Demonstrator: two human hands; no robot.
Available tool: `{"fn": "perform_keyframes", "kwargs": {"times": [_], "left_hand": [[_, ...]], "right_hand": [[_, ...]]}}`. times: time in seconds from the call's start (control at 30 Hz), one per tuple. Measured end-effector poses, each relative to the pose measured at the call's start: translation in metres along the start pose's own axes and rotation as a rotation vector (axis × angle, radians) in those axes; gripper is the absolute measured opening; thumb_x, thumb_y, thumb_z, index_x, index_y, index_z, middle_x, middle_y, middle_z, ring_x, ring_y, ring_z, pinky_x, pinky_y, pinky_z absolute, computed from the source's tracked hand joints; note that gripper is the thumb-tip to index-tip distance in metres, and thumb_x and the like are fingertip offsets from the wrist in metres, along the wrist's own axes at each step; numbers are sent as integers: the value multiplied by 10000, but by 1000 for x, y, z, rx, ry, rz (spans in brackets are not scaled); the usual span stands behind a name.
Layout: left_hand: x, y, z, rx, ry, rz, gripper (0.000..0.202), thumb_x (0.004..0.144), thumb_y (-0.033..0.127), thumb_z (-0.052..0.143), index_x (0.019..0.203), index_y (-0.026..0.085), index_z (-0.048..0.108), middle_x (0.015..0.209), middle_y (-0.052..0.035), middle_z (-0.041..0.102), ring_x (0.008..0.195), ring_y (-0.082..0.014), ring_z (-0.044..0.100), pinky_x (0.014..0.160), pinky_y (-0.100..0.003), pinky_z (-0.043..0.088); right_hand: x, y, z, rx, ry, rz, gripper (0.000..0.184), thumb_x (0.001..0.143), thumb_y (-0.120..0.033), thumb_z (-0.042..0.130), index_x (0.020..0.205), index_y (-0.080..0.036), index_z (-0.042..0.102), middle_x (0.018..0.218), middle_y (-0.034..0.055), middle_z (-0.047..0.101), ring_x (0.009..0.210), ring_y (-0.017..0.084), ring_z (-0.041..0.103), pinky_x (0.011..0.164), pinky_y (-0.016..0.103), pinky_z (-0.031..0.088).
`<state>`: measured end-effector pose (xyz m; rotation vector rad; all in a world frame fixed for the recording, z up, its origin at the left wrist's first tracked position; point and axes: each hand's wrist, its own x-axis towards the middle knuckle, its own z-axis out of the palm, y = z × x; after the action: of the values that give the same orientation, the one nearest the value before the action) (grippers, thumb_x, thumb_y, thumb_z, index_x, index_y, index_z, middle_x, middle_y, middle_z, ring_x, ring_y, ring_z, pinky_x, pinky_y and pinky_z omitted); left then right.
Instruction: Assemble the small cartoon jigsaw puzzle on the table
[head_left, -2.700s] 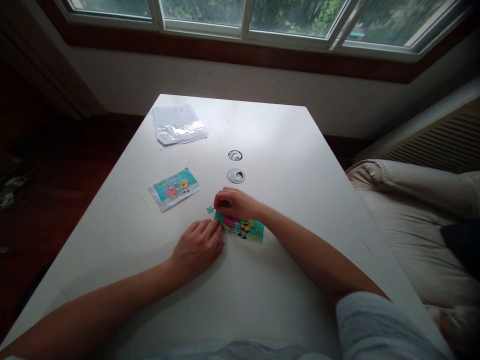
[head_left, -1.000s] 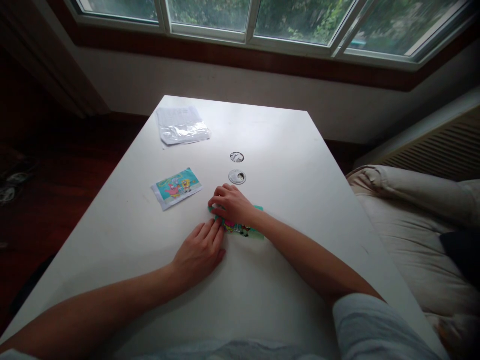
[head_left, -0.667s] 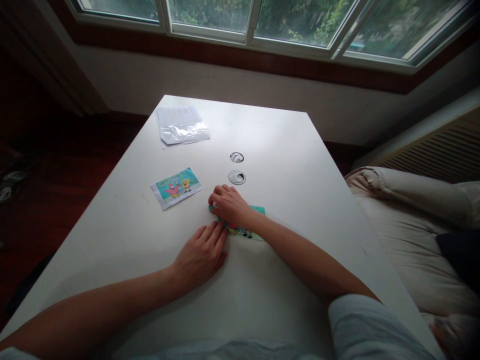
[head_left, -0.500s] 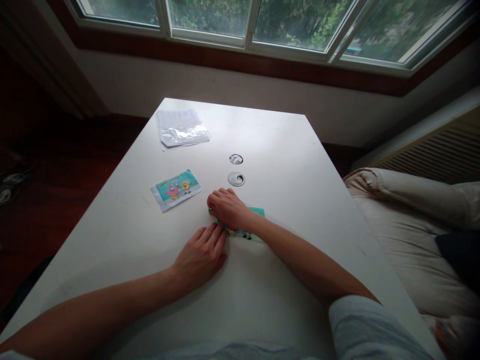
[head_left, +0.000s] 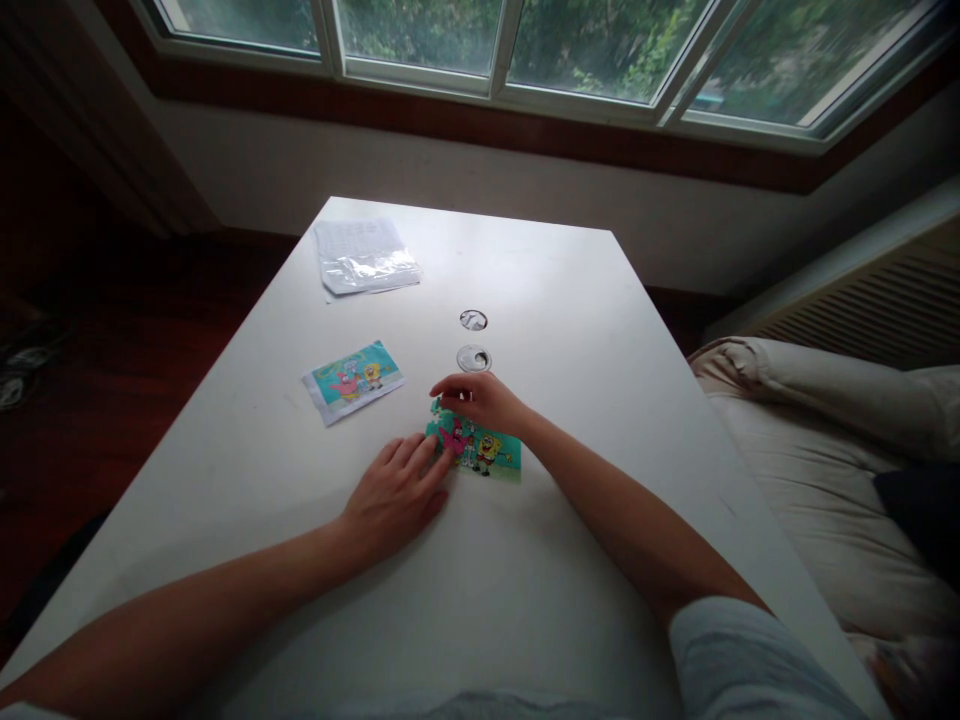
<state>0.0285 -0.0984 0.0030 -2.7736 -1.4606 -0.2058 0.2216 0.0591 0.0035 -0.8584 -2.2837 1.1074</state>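
A small jigsaw puzzle (head_left: 491, 452) with cartoon figures on a teal ground lies flat on the white table (head_left: 570, 560). Its upper left edge shows uneven, interlocking outlines. My left hand (head_left: 397, 490) rests palm down with fingers stretched out, the tips touching the puzzle's lower left part. Above the puzzle's top edge, my right hand (head_left: 484, 402) has thumb and fingers closed in a pinch at a small teal puzzle piece (head_left: 436, 406), at the upper left corner. The right hand hides part of the top edge.
Left of the puzzle lies a picture card (head_left: 352, 382) with a similar cartoon print. A clear plastic packet with papers (head_left: 366, 258) sits at the far left corner. Two round table inserts (head_left: 473, 358) are set just beyond my right hand. A cushioned seat (head_left: 795, 450) stands at the right.
My right hand has lifted and shifted slightly right, uncovering more of the puzzle. The left hand has drawn back a little to the left. The puzzle has turned or shifted slightly.
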Motion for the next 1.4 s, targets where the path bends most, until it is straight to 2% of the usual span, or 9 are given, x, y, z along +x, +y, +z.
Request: {"fn": "perform_keyframes", "kwargs": {"times": [0.1,0.27,0.43,0.77,0.97,1.13,1.2,1.3,1.4], "left_hand": [[1,0,2,-8,0,12,514,1012,347,538,1492,170,492,1497,-171,535,1366,-353,495,1137,-505,383],[0,-1,6,-34,9,40,512,1018,365,528,1487,161,503,1512,-175,527,1367,-351,506,1157,-516,359],[1,-1,5,-56,18,38,503,1014,351,535,1476,154,517,1495,-179,541,1360,-351,517,1141,-511,377],[1,0,4,-80,27,35,503,1002,340,548,1475,172,510,1488,-176,548,1368,-339,510,1138,-512,385],[2,0,4,-60,18,36,498,999,334,548,1465,163,519,1486,-175,548,1359,-350,509,1135,-512,386],[2,0,4,-46,0,35,511,1002,337,540,1477,152,508,1502,-169,531,1356,-354,500,1147,-513,376],[2,0,3,-50,2,34,507,1004,335,536,1474,148,512,1497,-170,535,1353,-351,500,1144,-514,382],[3,0,2,-61,11,34,504,998,330,548,1467,148,516,1484,-173,542,1348,-349,501,1135,-519,393],[3,0,2,-65,17,35,493,990,320,561,1454,158,523,1463,-166,552,1333,-345,507,1116,-508,414]], "right_hand": [[1,0,7,15,-26,-6,259,905,-187,641,1143,-209,742,842,-5,725,712,111,604,713,237,457],[1,-1,12,-91,-10,-31,121,870,-158,686,955,-201,761,864,10,693,772,127,611,766,252,466],[0,-6,13,-120,-3,-7,95,869,-177,713,950,-198,758,861,14,661,788,131,603,785,260,460],[2,-3,17,-208,15,-76,80,866,-132,699,902,-199,725,844,22,685,871,182,547,819,296,428],[3,0,20,-354,11,-125,50,900,-177,679,911,-197,723,972,64,657,958,211,534,899,334,413],[3,-2,20,-425,21,-72,127,878,-208,709,1005,-208,715,1036,69,624,991,225,529,924,350,397],[2,-4,21,-443,23,-60,104,891,-234,703,992,-212,716,1035,70,617,992,228,525,929,357,391],[2,-4,21,-440,46,-55,107,888,-248,710,989,-214,720,1027,67,611,980,224,525,930,365,392],[2,2,16,-342,53,-61,190,872,-215,713,1062,-213,723,980,47,612,945,201,542,913,349,411]]}}
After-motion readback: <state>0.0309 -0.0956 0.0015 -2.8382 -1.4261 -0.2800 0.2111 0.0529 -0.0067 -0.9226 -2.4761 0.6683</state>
